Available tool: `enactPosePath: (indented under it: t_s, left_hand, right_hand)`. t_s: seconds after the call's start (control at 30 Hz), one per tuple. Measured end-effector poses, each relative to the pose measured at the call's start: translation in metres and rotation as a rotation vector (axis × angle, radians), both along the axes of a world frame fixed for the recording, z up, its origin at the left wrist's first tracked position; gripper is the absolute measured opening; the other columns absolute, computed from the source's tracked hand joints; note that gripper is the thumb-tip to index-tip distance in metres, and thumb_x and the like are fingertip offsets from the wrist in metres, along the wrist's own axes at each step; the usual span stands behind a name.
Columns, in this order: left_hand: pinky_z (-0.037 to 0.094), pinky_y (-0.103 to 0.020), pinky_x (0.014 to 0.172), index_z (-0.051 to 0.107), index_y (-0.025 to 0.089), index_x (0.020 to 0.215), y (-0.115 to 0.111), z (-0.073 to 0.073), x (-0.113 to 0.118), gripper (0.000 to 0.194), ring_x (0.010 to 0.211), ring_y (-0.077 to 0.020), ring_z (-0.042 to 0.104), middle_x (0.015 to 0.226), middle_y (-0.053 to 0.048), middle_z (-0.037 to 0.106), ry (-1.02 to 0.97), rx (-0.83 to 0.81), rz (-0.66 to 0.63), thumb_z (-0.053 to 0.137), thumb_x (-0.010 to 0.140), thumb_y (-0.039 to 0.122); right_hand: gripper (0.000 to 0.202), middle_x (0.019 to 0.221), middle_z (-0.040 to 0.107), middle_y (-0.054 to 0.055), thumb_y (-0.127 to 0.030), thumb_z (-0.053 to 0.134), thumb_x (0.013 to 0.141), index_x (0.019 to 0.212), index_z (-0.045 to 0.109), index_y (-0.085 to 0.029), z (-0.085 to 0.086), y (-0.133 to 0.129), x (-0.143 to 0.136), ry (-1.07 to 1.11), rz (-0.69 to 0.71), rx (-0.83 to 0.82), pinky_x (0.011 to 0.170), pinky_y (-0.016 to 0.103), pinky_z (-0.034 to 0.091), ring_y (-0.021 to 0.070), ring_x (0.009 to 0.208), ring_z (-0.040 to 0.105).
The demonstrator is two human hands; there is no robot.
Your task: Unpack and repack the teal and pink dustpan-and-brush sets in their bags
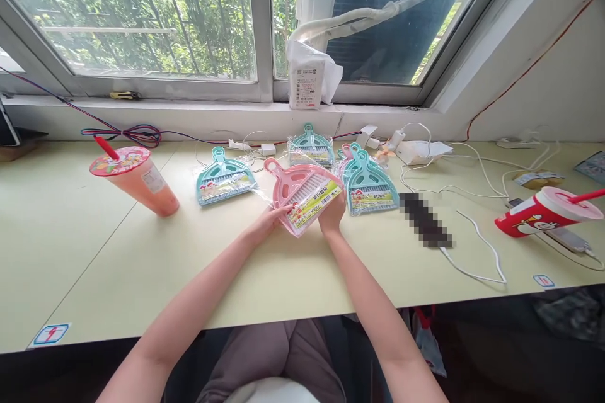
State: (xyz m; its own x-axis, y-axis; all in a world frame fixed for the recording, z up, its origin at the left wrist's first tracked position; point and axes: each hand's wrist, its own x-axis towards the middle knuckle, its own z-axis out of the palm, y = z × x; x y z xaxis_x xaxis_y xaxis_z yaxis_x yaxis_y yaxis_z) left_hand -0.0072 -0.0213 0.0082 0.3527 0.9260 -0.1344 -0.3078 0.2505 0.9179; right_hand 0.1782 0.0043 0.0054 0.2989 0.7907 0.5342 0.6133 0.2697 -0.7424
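Note:
A pink dustpan and brush set (pixel 302 192), wrapped in clear plastic with a yellow-green label, is held tilted just above the table. My left hand (pixel 271 221) grips its lower left edge. On its right side my right hand (pixel 333 214) is closed around it, fingers mostly hidden behind the pan. A teal dustpan set (pixel 225 179) lies to the left. Behind the pink one is another teal set (pixel 310 148). Close to my right hand, several overlapping sets lie together, with a teal dustpan set (pixel 371 186) in front and pink showing behind.
An orange drink cup (pixel 146 179) with a red straw stands at left. A red and white cup (pixel 539 214) is at right, near a phone (pixel 564 239). White cables (pixel 482 239) trail beside a blurred dark object (pixel 425 220). A tissue pack (pixel 306 85) stands on the sill.

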Motion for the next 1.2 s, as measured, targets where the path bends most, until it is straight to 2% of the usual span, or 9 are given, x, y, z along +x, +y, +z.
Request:
enactPosePath:
  t_s: [0.17, 0.3, 0.43, 0.63, 0.8, 0.9, 1.03, 1.1, 1.2]
  left_hand:
    - [0.052, -0.044, 0.101, 0.062, 0.017, 0.128, 0.001, 0.007, 0.001, 0.060, 0.116, -0.0341, 0.065, 0.123, -0.013, 0.070, -0.024, -0.042, 0.043, 0.080, 0.073, 0.033]
    - [0.052, -0.044, 0.103, 0.058, 0.020, 0.133, 0.004, 0.010, -0.001, 0.065, 0.120, -0.0347, 0.062, 0.125, -0.013, 0.069, -0.074, -0.061, 0.103, 0.080, 0.072, 0.030]
    - [0.050, -0.044, 0.106, 0.058, 0.023, 0.133, 0.009, 0.006, -0.004, 0.063, 0.125, -0.0343, 0.059, 0.126, -0.011, 0.068, -0.140, -0.037, 0.117, 0.078, 0.074, 0.028]
    - [0.049, -0.047, 0.107, 0.062, 0.020, 0.128, 0.010, 0.003, -0.005, 0.056, 0.124, -0.0364, 0.059, 0.122, -0.012, 0.070, -0.143, -0.108, 0.148, 0.077, 0.074, 0.026]
    - [0.051, -0.045, 0.104, 0.057, 0.021, 0.135, 0.008, 0.009, -0.004, 0.063, 0.125, -0.0352, 0.058, 0.127, -0.012, 0.068, -0.155, -0.068, 0.120, 0.076, 0.074, 0.022]
    - [0.053, -0.043, 0.102, 0.055, 0.019, 0.137, 0.007, 0.010, -0.005, 0.064, 0.123, -0.0337, 0.060, 0.127, -0.013, 0.067, -0.143, -0.070, 0.104, 0.075, 0.076, 0.022]
    - [0.055, -0.043, 0.098, 0.054, 0.017, 0.137, 0.008, 0.006, -0.008, 0.065, 0.116, -0.0331, 0.065, 0.123, -0.014, 0.069, -0.123, -0.077, 0.054, 0.076, 0.076, 0.022]
    - [0.055, -0.043, 0.098, 0.056, 0.015, 0.135, 0.008, 0.003, -0.009, 0.061, 0.114, -0.0332, 0.066, 0.121, -0.015, 0.070, -0.122, -0.068, 0.021, 0.075, 0.077, 0.023]
    - [0.053, -0.044, 0.100, 0.059, 0.014, 0.130, 0.009, 0.000, -0.010, 0.054, 0.110, -0.0328, 0.068, 0.118, -0.015, 0.072, -0.130, -0.074, 0.010, 0.073, 0.079, 0.025]
  right_hand:
    - [0.019, 0.105, 0.059, 0.012, -0.016, 0.046, 0.085, 0.091, 0.065, -0.018, 0.004, 0.001, 0.000, 0.035, -0.064, 0.029, 0.098, 0.046, 0.045, 0.0281, 0.107, 0.053]
    - [0.018, 0.109, 0.061, 0.009, -0.024, 0.054, 0.082, 0.095, 0.065, -0.019, -0.001, 0.005, -0.002, 0.284, 0.060, 0.051, 0.098, 0.040, 0.046, 0.0243, 0.109, 0.056]
    - [0.020, 0.102, 0.066, 0.007, -0.035, 0.055, 0.082, 0.093, 0.062, -0.020, -0.009, 0.011, -0.003, 0.527, 0.165, -0.101, 0.094, 0.040, 0.048, 0.0228, 0.099, 0.061]
    - [0.027, 0.089, 0.066, 0.005, -0.048, 0.053, 0.082, 0.085, 0.056, -0.021, -0.010, 0.014, -0.001, 0.632, 0.198, -0.155, 0.087, 0.037, 0.047, 0.0230, 0.089, 0.062]
    - [0.026, 0.102, 0.067, 0.007, -0.046, 0.053, 0.084, 0.095, 0.053, -0.022, -0.006, 0.012, 0.005, 0.501, 0.271, -0.090, 0.085, 0.036, 0.049, 0.0224, 0.091, 0.063]
    - [0.024, 0.106, 0.067, 0.008, -0.039, 0.054, 0.085, 0.101, 0.053, -0.022, -0.001, 0.008, 0.007, 0.257, 0.239, -0.021, 0.088, 0.039, 0.047, 0.0247, 0.096, 0.064]
    - [0.012, 0.092, 0.068, 0.008, -0.021, 0.047, 0.083, 0.089, 0.058, -0.021, 0.004, 0.000, 0.008, -0.079, 0.026, 0.040, 0.096, 0.044, 0.040, 0.0267, 0.096, 0.063]
    - [0.015, 0.082, 0.066, 0.007, -0.016, 0.043, 0.082, 0.079, 0.057, -0.021, 0.007, -0.004, 0.009, -0.125, -0.006, 0.049, 0.092, 0.042, 0.041, 0.0252, 0.087, 0.063]
    - [0.014, 0.069, 0.061, 0.004, -0.019, 0.044, 0.081, 0.073, 0.054, -0.021, 0.008, -0.007, 0.012, -0.070, -0.023, 0.035, 0.080, 0.036, 0.043, 0.0220, 0.071, 0.059]
